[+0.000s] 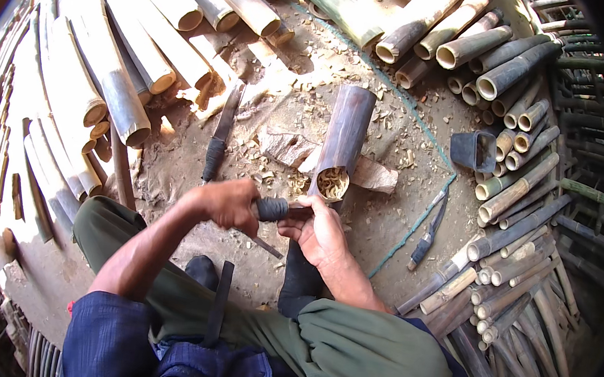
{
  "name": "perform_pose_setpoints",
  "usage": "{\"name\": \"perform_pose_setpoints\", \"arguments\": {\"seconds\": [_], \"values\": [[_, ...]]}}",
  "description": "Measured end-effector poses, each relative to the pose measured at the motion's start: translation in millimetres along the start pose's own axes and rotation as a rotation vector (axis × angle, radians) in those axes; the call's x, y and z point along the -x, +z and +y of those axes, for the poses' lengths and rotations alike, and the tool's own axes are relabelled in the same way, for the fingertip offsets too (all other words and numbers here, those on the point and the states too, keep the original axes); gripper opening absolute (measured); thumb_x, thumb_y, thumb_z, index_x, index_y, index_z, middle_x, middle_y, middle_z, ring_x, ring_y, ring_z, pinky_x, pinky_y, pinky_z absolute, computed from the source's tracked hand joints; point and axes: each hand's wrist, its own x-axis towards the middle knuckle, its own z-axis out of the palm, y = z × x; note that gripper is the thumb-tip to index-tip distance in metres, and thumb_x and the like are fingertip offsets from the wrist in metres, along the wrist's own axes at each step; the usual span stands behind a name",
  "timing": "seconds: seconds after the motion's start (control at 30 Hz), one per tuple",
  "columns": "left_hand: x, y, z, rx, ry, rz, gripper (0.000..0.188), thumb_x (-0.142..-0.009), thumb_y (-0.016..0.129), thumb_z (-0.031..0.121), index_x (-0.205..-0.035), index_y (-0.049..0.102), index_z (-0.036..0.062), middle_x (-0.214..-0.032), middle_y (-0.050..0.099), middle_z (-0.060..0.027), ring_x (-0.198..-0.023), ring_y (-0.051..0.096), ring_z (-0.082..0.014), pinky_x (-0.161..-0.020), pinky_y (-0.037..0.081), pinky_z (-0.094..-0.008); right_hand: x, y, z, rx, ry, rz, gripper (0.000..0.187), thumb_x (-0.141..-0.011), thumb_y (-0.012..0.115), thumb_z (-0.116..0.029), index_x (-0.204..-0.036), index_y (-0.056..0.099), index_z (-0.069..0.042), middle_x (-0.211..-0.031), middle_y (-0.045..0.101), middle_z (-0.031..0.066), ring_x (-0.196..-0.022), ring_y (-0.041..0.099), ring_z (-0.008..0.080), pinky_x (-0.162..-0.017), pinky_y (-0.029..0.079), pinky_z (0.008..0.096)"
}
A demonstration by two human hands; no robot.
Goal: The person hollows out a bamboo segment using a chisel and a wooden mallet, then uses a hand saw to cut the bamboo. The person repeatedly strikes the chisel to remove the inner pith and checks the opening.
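My left hand [228,205] is closed in a fist round a tool with a dark wrapped handle [271,209]. The fingers of my right hand [321,235] close round the front end of that tool, so its working part is hidden. Just beyond them a wide, dark bamboo tube [348,124] lies with its open end toward me, pale shavings [332,183] inside. The tube rests across a rough stone block [374,175]. Below my left hand a thin dark blade [267,245] shows; whether it is held or lying, I cannot tell.
A knife with a wrapped handle [217,148] lies on the ground left of the tube; another knife [424,245] lies at right, near a green cord [415,217]. Bamboo tubes [119,91] are stacked at left, far side and right. A dark square container [473,151] stands at right.
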Motion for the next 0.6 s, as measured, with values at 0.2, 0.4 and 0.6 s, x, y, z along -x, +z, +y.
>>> {"name": "perform_pose_setpoints", "arguments": {"seconds": [0.2, 0.4, 0.6], "values": [[-14.0, 152.7, 19.5, 0.329, -0.028, 0.316, 0.045, -0.080, 0.083, 0.029, -0.100, 0.070, -0.0090, -0.092, 0.074, -0.0323, -0.095, 0.076, -0.0444, -0.085, 0.059, -0.0511, 26.3, -26.3, -14.1, 0.661, -0.124, 0.299, 0.036, -0.096, 0.061, -0.030, -0.079, 0.071, 0.000, -0.072, 0.069, 0.0114, -0.052, 0.061, 0.0198, -0.042, 0.048, 0.0336], [-9.3, 174.9, 13.2, 0.447, -0.010, 0.470, 0.059, -0.080, 0.090, 0.033, -0.122, 0.065, -0.0012, -0.102, 0.076, -0.0256, -0.100, 0.075, -0.0404, -0.090, 0.058, -0.0479, 22.3, -35.8, -18.4, 0.829, -0.131, 0.206, 0.036, -0.103, 0.059, -0.034, -0.089, 0.072, -0.003, -0.087, 0.071, 0.0085, -0.073, 0.067, 0.0178, -0.050, 0.053, 0.0324], [15.2, 50.0, 26.8, -0.155, -0.126, 0.688, 0.028, -0.069, 0.083, 0.018, -0.093, 0.078, 0.0046, -0.085, 0.077, -0.0221, -0.083, 0.077, -0.0405, -0.081, 0.061, -0.0496, -6.0, 5.4, -5.0, 0.181, -0.215, -0.052, 0.033, -0.108, 0.056, -0.030, -0.117, 0.068, 0.000, -0.104, 0.073, 0.0139, -0.078, 0.073, 0.0227, -0.067, 0.062, 0.0379]]}}
